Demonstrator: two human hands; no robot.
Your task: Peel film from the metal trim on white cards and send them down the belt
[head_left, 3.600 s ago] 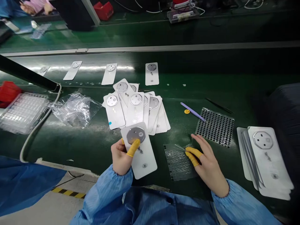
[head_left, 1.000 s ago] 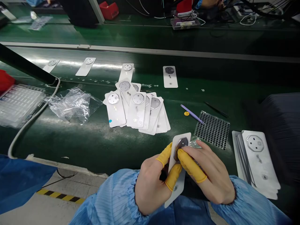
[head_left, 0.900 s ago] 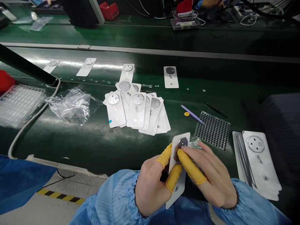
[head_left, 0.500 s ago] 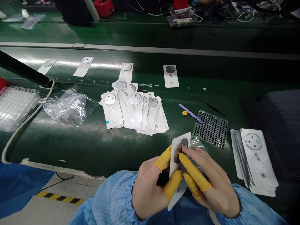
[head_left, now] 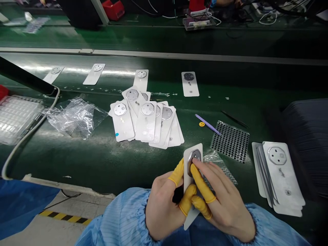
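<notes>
A white phone back cover (head_left: 190,196) with a grey octagonal camera plate (head_left: 194,158) stands tilted up in front of me. My left hand (head_left: 167,201) grips its left edge, with yellow finger cots on thumb and forefinger. Over the face of the cover, my right hand (head_left: 221,201) reaches in from the right with fingers stretched out. One bare fingertip touches the camera plate, and yellow-cotted fingers rest just below it. The underside of the cover is hidden.
Overlapping back covers (head_left: 146,124) lie mid-bench; another stack (head_left: 283,174) is at right. Single covers (head_left: 190,83) lie farther back. Nearby are purple tweezers (head_left: 208,124), black tweezers (head_left: 235,119), a yellow disc (head_left: 202,124), a tray of small round parts (head_left: 230,140) and crumpled plastic (head_left: 75,118).
The held cover and my right hand have shifted slightly left. The single covers at the back have moved a little to the right. My right fingertip remains on the camera plate.
</notes>
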